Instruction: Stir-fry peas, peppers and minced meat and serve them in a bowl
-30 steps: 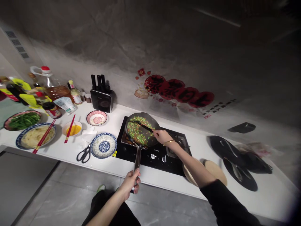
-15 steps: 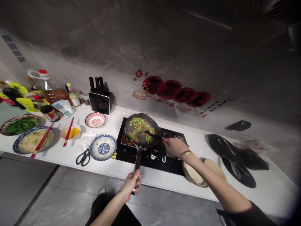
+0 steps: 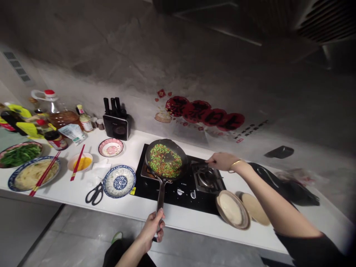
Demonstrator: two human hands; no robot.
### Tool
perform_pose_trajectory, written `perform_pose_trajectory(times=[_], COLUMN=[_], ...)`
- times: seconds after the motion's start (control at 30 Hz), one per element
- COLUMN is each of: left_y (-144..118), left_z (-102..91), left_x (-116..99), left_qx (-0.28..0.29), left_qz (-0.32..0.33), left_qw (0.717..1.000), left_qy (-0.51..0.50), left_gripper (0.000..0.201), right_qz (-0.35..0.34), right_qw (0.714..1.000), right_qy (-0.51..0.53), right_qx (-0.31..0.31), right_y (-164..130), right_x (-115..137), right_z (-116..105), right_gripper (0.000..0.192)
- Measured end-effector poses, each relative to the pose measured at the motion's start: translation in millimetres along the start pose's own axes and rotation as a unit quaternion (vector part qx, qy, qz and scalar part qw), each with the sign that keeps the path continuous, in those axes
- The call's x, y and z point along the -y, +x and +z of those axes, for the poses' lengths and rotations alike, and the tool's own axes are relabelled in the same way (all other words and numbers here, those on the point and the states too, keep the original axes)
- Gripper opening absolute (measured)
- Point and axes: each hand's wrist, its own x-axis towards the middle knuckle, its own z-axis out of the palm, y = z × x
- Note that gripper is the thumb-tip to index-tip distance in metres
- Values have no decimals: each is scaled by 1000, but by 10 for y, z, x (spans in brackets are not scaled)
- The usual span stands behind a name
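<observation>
On the left burner of the gas stove sits a dark frying pan (image 3: 180, 152) holding diced green and orange vegetables (image 3: 160, 168). My left hand (image 3: 152, 228) is closed around the pan's long handle (image 3: 161, 194), near its end. To the right of the pan, my right hand (image 3: 223, 161) grips a black long-handled cooking utensil (image 3: 198, 163). Its handle points left toward the pan's right rim, and its working end is hard to make out against the dark pan.
Left of the black stove (image 3: 172, 198) are a blue-patterned plate (image 3: 119, 181), scissors (image 3: 95, 193), a bowl of beaten egg (image 3: 71, 163) and a noodle plate (image 3: 12, 181). A knife block (image 3: 116, 127) stands behind. Right of the stove sits a beige pot (image 3: 244, 222).
My right hand has moved right with the utensil, away from the middle of the pan. The vegetables lie spread differently. My left hand keeps hold of the pan handle.
</observation>
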Motion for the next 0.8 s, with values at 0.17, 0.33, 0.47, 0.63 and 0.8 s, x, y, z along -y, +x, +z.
perform_pose_trajectory(times=[0.17,0.33,0.47,0.63,0.8], left_y=[82,158,103,2,-28], left_z=[-16,-27,-16,-5,-6], left_x=[82,130,82,4,-25], left_qx=[-6,-12,-20,-4,1], left_qz=[0,-4,-5,-7,-23], left_qw=[1000,1000,1000,1000,1000], left_qy=[-5,5,10,0,-10], left_gripper=[60,61,61,59,58], right_qz=[-13,3,-10,-13,-48], right_qw=[1000,999,999,999,996], right_qy=[7,34,50,26,-12], right_qx=[27,-10,-10,17,68], right_y=[54,385,436,-43,-444], right_x=[267,700,926,641,478], right_z=[63,350,505,226,111], right_gripper=[32,40,36,35,35])
